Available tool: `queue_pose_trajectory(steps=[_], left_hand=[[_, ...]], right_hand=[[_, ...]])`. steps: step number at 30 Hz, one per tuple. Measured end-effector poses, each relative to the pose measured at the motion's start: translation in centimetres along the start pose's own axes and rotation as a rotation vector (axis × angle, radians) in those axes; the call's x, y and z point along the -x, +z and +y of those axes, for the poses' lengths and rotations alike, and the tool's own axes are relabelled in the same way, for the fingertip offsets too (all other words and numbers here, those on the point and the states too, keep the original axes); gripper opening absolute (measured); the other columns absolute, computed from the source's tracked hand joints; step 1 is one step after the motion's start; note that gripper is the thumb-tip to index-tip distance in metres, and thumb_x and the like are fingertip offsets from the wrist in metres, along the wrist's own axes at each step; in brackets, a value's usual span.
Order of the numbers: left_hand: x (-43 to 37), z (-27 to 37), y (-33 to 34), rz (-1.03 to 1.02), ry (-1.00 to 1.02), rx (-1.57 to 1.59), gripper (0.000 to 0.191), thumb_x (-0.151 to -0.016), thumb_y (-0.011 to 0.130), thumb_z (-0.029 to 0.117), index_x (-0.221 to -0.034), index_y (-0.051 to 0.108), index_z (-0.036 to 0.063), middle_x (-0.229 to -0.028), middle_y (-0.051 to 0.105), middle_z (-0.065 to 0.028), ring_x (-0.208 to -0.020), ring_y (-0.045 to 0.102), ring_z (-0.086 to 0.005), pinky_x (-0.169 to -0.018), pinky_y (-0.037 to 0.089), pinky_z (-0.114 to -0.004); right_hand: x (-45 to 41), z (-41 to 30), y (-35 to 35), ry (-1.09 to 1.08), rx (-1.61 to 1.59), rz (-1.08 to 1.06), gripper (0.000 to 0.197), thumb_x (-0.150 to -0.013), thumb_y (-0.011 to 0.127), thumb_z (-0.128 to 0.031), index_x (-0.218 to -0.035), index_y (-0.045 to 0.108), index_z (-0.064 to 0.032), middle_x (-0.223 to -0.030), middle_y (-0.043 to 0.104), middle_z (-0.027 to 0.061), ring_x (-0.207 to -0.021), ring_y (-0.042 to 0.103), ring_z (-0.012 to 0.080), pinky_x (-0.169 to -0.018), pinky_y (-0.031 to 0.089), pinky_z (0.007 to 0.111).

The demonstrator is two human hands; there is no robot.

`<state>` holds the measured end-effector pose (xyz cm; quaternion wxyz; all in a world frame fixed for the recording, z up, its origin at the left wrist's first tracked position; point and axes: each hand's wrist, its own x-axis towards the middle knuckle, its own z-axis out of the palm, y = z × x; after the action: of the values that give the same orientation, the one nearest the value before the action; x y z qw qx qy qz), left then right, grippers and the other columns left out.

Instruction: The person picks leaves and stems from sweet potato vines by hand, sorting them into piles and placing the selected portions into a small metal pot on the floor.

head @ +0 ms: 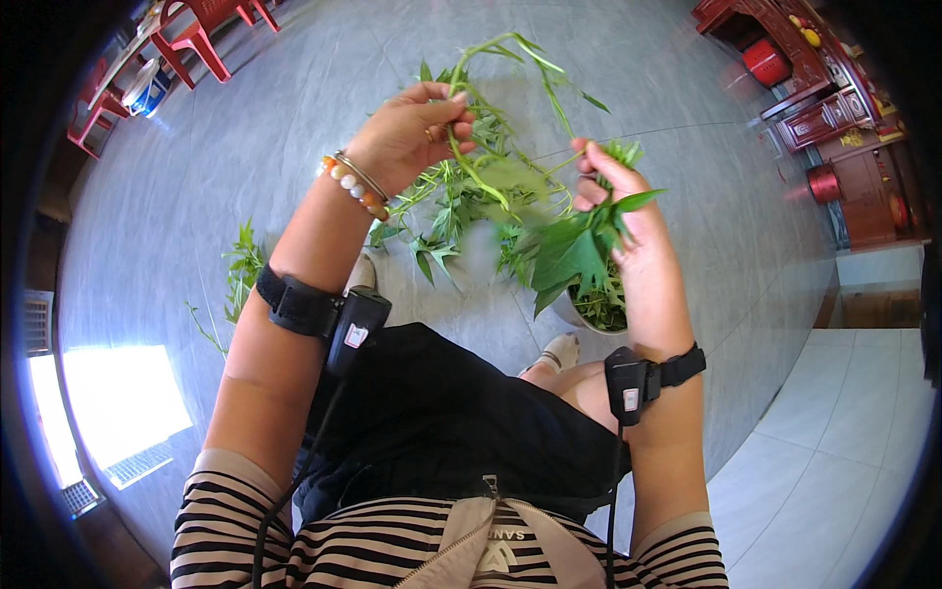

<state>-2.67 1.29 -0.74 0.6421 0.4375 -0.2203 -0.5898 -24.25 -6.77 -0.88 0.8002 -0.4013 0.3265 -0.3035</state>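
My left hand [423, 129] pinches a long green leafy vine [471, 173] between thumb and fingers. The vine's stem arches up and over towards my right hand [611, 180], which holds a bunch of green lobed leaves [578, 254] with the fingers curled round their stalks. Beneath both hands, a tangled pile of leafy vines [449, 213] lies on the grey floor. Partly hidden by the held leaves and my right forearm, a round container [581, 320] holds more cut greens [603, 302].
More leafy stems [243, 269] lie on the floor beyond my left forearm. Red plastic chairs [193, 40] and a blue-and-white bucket [147, 88] stand at the upper left. Carved reddish wooden furniture [824, 121] lines the right side. My feet are close to the pile.
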Motion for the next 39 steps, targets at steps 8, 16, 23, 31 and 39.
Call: queue_pose_trajectory(steps=[8, 16, 23, 31, 39], left_hand=[[0.4, 2.9, -6.8, 0.073, 0.166, 0.004, 0.013, -0.081, 0.053, 0.011, -0.090, 0.048, 0.0041, -0.080, 0.054, -0.0051, -0.070, 0.053, -0.0102, -0.074, 0.047, -0.028], [2.9, 10.6, -16.7, 0.171, 0.400, -0.212, 0.015, -0.080, 0.053, 0.008, -0.092, 0.050, -0.0011, -0.084, 0.056, -0.0076, -0.076, 0.055, -0.0152, -0.078, 0.046, -0.028], [11.9, 15.5, -30.1, 0.507, 0.489, -0.717, 0.020, -0.082, 0.052, 0.010, -0.100, 0.048, 0.0037, -0.085, 0.055, -0.0048, -0.077, 0.054, -0.0117, -0.073, 0.048, -0.026], [20.3, 6.7, -39.7, 0.955, -0.133, -0.682, 0.039, -0.073, 0.061, 0.022, -0.105, 0.046, 0.0069, -0.087, 0.057, -0.0090, -0.078, 0.056, -0.0193, -0.063, 0.047, -0.030], [12.4, 5.4, -30.1, 0.829, -0.445, -1.029, 0.071, -0.070, 0.060, 0.043, -0.127, 0.029, 0.0138, -0.123, 0.039, -0.0147, -0.111, 0.037, -0.0338, -0.084, 0.033, -0.048]], right_hand=[[-0.8, -0.1, -9.1, 0.000, -0.300, 0.196, 0.016, -0.080, 0.055, -0.016, -0.090, 0.053, -0.0040, -0.071, 0.052, 0.0007, -0.052, 0.046, 0.0087, -0.044, 0.037, 0.020], [0.6, 0.3, -13.6, -0.054, 0.340, 0.715, 0.017, -0.085, 0.045, -0.023, -0.085, 0.052, -0.0066, -0.079, 0.059, 0.0078, -0.061, 0.048, 0.0119, -0.056, 0.042, 0.028], [0.6, 2.6, -16.0, 0.184, 1.335, 0.976, 0.032, -0.085, 0.036, -0.035, -0.098, 0.051, -0.0099, -0.083, 0.061, 0.0070, -0.090, 0.053, 0.0237, -0.076, 0.039, 0.040], [0.2, 4.2, -17.9, 0.162, 1.582, 0.898, 0.035, -0.084, 0.038, -0.038, -0.103, 0.049, -0.0110, -0.097, 0.057, 0.0125, -0.094, 0.049, 0.0333, -0.078, 0.040, 0.042], [-0.2, 6.6, -19.2, 0.626, 1.699, 0.713, 0.071, -0.070, 0.062, -0.039, -0.128, 0.027, -0.0176, -0.115, 0.047, 0.0116, -0.109, 0.041, 0.0292, -0.085, 0.038, 0.041]])
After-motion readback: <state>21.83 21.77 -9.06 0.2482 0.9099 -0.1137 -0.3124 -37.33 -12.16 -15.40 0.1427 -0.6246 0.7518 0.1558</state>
